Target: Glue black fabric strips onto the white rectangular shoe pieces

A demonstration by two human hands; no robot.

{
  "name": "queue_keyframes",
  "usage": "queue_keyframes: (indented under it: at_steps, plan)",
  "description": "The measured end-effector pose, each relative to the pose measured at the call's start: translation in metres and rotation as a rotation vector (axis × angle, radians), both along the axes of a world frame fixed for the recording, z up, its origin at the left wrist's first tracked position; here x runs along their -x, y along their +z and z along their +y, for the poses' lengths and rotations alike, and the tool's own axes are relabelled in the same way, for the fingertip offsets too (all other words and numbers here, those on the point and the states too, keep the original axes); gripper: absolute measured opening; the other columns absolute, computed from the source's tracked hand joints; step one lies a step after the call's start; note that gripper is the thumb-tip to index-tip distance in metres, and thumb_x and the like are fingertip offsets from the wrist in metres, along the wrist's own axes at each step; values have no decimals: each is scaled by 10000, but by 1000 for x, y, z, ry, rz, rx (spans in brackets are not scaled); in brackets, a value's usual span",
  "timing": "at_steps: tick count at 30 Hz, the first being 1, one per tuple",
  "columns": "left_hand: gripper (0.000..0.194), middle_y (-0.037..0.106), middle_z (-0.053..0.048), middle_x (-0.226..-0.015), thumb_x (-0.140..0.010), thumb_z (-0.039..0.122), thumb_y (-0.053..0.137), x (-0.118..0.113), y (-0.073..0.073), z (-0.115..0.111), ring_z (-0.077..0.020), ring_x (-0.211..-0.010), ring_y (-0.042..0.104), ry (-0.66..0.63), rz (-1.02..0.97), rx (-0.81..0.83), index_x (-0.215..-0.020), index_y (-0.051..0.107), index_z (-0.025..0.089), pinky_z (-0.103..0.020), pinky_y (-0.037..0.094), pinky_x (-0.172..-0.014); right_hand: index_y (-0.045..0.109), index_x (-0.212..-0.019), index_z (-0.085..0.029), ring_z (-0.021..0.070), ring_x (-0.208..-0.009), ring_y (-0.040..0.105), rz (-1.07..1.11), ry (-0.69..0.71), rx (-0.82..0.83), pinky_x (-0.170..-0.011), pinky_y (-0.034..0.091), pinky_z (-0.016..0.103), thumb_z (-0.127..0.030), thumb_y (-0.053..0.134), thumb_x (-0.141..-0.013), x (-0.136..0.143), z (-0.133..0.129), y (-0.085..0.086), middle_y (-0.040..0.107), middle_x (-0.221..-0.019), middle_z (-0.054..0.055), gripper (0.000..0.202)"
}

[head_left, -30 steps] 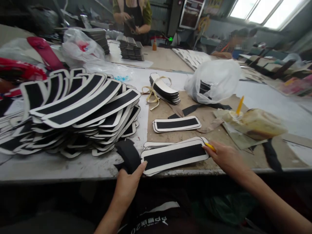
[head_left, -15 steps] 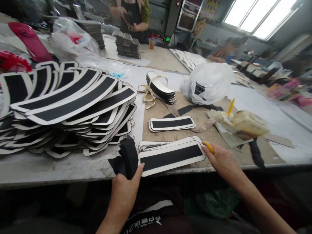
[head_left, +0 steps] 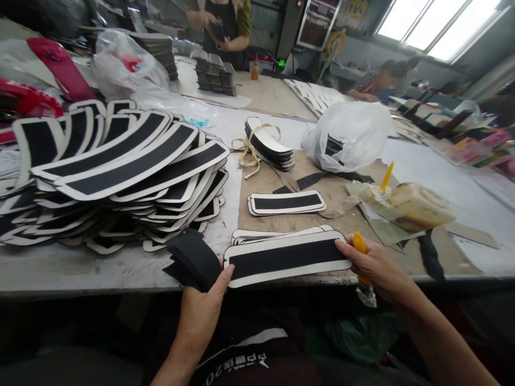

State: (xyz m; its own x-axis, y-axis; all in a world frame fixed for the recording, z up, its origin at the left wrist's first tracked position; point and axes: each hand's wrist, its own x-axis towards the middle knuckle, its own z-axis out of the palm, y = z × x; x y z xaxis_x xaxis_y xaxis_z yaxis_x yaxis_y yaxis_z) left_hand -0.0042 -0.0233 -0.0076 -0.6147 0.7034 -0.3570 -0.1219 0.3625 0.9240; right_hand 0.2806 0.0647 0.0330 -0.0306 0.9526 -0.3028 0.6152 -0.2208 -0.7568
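My left hand (head_left: 200, 311) is closed around a bundle of black fabric strips (head_left: 193, 258). Its thumb also presses on the left end of a long white-edged panel with a black middle (head_left: 286, 258). At the panel's other end, the fingers of my right hand (head_left: 376, 266) pinch the edge. A yellow-handled tool (head_left: 360, 244) with a pale, crusted tip is tucked in that same hand, tip down past the table edge. Just behind the held panel lies a stack of similar panels (head_left: 257, 236), partly covered by it. Two or so shorter panels (head_left: 286, 202) lie farther back.
A big heap of curved black-and-white panels (head_left: 129, 166) fills the left. Behind are a tied bundle (head_left: 270, 145) and a white plastic bag (head_left: 350, 136). A stained glue container (head_left: 420, 206) with a yellow stick stands right. A co-worker (head_left: 219, 29) stands across the table.
The held panel has come slightly forward and right, flatter now. The black strips have tipped left. My right hand has turned, bringing the yellow tool's handle and crusted tip into sight.
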Motion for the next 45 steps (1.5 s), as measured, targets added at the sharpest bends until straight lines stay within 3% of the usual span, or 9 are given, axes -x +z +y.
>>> queue_keyframes:
  at_steps: [2, 5, 10, 20, 24, 30, 37, 41, 45]
  plan:
    - [387, 687, -83, -1004, -638, 358, 743, 3, -3, -3, -253, -997, 607, -10, -94, -30, -944, 659, 137, -344, 443, -926, 474, -708, -201, 81, -440, 312, -28, -9, 4, -402, 273, 212, -584, 542, -748, 2, -2, 3, 337, -521, -74, 392]
    - [444, 687, -103, -990, -646, 374, 742, 8, -7, -8, -255, -935, 632, -15, -258, -57, -986, 634, 110, -350, 488, -858, 507, -696, -199, 102, -485, 381, -119, -1, -41, -448, 330, 229, -600, 527, -747, 3, -2, 8, 421, -552, -44, 405]
    - [490, 689, -130, -993, -626, 336, 764, 12, -6, -10, -262, -879, 651, -2, -362, -73, -1028, 630, 89, -337, 529, -751, 551, -690, -212, 147, -535, 449, -198, 94, -70, -490, 386, 271, -627, 479, -761, 5, 0, 8, 492, -587, -10, 427]
    - [376, 713, -88, -879, -635, 328, 753, 13, -2, -11, -231, -777, 665, 67, -349, -44, -925, 651, 112, -266, 531, -598, 470, -526, -224, 156, -464, 485, -353, 119, -193, -458, 399, 286, -624, 465, -749, 22, -2, 5, 509, -476, -1, 458]
    - [423, 701, -91, -932, -655, 346, 735, 12, 0, -13, -226, -801, 657, 69, -324, -45, -997, 629, 120, -256, 523, -587, 473, -518, -225, 140, -415, 456, -386, 111, -211, -418, 368, 272, -602, 482, -761, 21, -4, 2, 485, -429, -16, 448]
    - [523, 650, -79, -1098, -711, 405, 677, 11, -1, -15, -242, -949, 618, 32, -270, -89, -1167, 553, 180, -264, 525, -637, 460, -507, -229, 126, -407, 414, -394, 91, -218, -415, 341, 269, -598, 497, -752, 27, -9, 4, 464, -433, -23, 444]
    - [451, 675, -97, -1041, -696, 364, 693, 10, -3, -14, -271, -1091, 556, 103, -225, -182, -1081, 630, 137, -338, 446, -919, 427, -480, -231, 127, -415, 405, -363, 124, -270, -430, 344, 271, -587, 489, -741, 31, -15, 2, 431, -427, -24, 445]
    - [491, 681, -95, -1030, -674, 363, 714, 11, 0, -14, -273, -1033, 590, 76, -288, -164, -1095, 621, 130, -352, 472, -884, 471, -513, -217, 123, -437, 413, -301, 42, -152, -425, 345, 263, -610, 519, -724, 22, -14, -2, 448, -457, -23, 449]
    - [523, 673, -75, -1067, -690, 345, 710, 14, 4, -14, -244, -1056, 580, 18, -374, -193, -1162, 587, 157, -342, 435, -939, 546, -660, -196, 118, -483, 438, -57, -34, 37, -427, 375, 246, -611, 562, -711, 16, -12, -6, 494, -543, -22, 419]
